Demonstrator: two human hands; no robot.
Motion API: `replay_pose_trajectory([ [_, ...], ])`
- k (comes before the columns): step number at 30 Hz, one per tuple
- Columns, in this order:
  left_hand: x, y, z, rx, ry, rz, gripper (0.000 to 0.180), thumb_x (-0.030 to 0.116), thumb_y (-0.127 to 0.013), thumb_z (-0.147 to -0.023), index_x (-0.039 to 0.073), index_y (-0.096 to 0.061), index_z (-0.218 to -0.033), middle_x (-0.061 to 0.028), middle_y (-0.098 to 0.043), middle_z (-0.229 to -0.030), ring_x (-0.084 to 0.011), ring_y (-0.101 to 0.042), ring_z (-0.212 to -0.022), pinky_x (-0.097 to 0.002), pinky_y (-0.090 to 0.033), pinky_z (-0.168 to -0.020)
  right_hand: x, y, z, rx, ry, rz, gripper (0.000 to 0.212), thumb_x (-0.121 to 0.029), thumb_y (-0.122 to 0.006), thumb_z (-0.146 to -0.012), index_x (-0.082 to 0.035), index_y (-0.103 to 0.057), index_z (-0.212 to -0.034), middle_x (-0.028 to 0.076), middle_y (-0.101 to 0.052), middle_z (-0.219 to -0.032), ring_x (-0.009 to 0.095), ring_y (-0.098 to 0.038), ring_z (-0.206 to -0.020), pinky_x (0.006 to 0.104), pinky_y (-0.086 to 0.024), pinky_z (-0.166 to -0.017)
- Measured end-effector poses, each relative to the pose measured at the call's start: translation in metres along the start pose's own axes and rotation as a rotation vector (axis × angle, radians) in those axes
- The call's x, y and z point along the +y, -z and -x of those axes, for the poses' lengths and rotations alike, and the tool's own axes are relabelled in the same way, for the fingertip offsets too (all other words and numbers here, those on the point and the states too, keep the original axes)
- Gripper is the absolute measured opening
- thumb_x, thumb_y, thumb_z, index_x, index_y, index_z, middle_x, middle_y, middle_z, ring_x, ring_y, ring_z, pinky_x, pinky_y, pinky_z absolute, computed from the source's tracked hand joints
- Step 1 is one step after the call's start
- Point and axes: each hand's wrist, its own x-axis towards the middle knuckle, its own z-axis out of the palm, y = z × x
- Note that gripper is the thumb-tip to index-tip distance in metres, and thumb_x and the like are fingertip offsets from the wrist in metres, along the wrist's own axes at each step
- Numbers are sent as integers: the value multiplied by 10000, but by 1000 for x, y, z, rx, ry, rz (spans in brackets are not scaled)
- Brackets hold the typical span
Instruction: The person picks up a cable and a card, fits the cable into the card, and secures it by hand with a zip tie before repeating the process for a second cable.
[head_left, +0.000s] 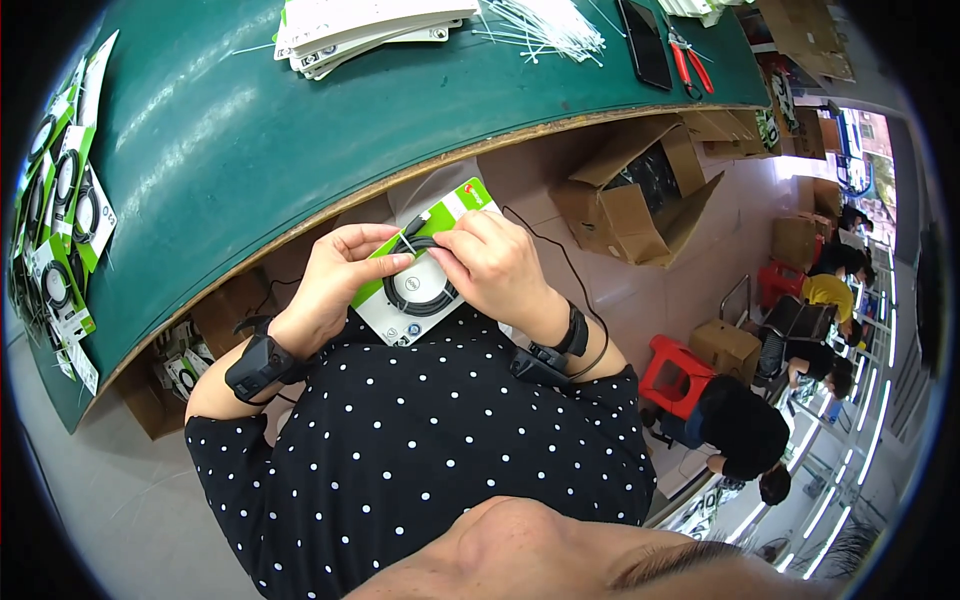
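A coiled black cable lies against a green and white backing card, held tilted in front of my body. A thin white cable tie crosses the coil near its top left. My left hand is closed at the left side, its thumb and finger pinching at the coil beside the tie. From the right, my right hand grips the coil, with its thumb and curled fingers on the cable over the card. What lies exactly between the fingertips is partly hidden.
On the green table are a stack of cards, loose white cable ties, a phone and red-handled cutters. Finished-looking carded cables pile at left. An open carton and red stool stand right; people sit behind.
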Motion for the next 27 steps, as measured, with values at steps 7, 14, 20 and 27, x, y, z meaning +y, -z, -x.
replay_pose_trajectory([
  [7, 1, 2, -4, -10, 68, 0, 341, 0, -753, -813, -23, -623, -1129, -120, -713, -1036, -140, -683, -909, -265, -535, -837, 7, 19, -9, -72, 13, -39, 151, -105, -739, -757, -49, -690, -888, 64, -619, -820, 235, -617, -762, 351, -506, -643],
  [14, 5, -2, -6, -48, 91, -46, 348, 3, -762, -805, -18, -627, -1126, -117, -712, -1045, -142, -676, -938, -267, -525, -860, 24, 18, -36, -151, 358, -71, 158, -59, -679, -737, -37, -680, -893, 53, -616, -864, 212, -611, -769, 331, -518, -653],
  [20, 2, 3, -8, -55, 141, -20, 360, 23, -776, -799, -14, -628, -1124, -112, -710, -1054, -142, -671, -959, -270, -521, -868, 32, 22, -38, -234, 409, -4, 190, -41, -682, -718, -27, -675, -907, 57, -628, -887, 215, -623, -778, 321, -522, -630],
  [27, 3, 4, -11, -47, 151, -3, 368, 42, -785, -797, -14, -629, -1125, -111, -713, -1042, -137, -670, -942, -266, -521, -855, 34, 18, -34, -187, 336, -37, 202, -38, -690, -705, -27, -671, -906, 59, -620, -859, 223, -621, -764, 333, -522, -631],
])
